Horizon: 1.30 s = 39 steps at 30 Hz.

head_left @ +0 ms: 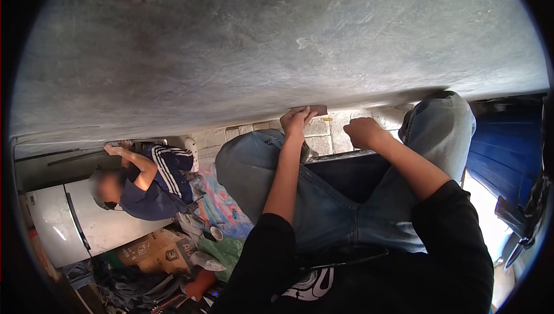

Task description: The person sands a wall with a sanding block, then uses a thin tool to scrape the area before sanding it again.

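My left hand point(297, 120) is against the lower edge of a large grey, scuffed panel point(277, 43). Its fingers hold a flat, reddish-brown rectangular piece point(321, 110) to that surface; it looks like sandpaper, though its kind is not certain. To the right, my right hand point(366, 133) is closed in a fist over my lap, apart from the panel. Whatever it may hold is hidden by the curled fingers. A small yellow object point(327, 119) shows between the two hands, close to the left one.
At left, another person point(141, 190) crouches with hands at the same panel. Behind that person are a white refrigerator point(115, 221), cardboard boxes point(151, 251) and piled clothing. A colourful cloth point(222, 201) covers part of the tiled floor. Blue material point(502, 152) stands at right.
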Tool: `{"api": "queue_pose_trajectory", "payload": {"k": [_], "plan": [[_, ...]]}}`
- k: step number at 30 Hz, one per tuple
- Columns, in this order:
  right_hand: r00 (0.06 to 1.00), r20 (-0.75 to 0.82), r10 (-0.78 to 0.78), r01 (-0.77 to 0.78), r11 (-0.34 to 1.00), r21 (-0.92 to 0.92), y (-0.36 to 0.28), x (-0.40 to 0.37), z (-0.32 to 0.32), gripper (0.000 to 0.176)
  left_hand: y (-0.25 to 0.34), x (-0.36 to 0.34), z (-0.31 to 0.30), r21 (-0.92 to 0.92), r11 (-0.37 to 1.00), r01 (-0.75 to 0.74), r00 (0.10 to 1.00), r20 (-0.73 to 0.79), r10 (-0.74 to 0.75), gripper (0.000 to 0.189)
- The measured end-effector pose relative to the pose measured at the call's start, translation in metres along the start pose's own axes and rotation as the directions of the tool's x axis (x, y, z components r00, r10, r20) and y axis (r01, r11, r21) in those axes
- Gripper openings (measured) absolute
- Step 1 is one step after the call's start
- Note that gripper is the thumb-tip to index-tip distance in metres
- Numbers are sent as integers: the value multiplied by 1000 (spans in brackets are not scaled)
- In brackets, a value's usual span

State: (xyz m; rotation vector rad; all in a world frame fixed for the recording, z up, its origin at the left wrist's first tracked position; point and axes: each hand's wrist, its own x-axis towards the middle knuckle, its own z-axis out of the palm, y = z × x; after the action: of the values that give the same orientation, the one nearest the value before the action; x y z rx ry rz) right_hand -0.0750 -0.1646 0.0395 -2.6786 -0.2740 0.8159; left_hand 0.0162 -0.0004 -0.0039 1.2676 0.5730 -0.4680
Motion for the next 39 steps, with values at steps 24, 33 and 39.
{"api": "queue_pose_trajectory", "payload": {"k": [24,33,39], "plan": [[1000,-2,22,-22,1000,-6,1,0,0,16,19,21,-44,299,904,-305,932,-100,348,3],[1000,30,-1,1,1000,-17,-3,2,2,18,30,7,-34,352,887,-300,932,-91,352,3],[999,40,28,-27,999,-33,0,0,1,18,28,6,-32,339,905,-259,939,-130,317,4]]}}
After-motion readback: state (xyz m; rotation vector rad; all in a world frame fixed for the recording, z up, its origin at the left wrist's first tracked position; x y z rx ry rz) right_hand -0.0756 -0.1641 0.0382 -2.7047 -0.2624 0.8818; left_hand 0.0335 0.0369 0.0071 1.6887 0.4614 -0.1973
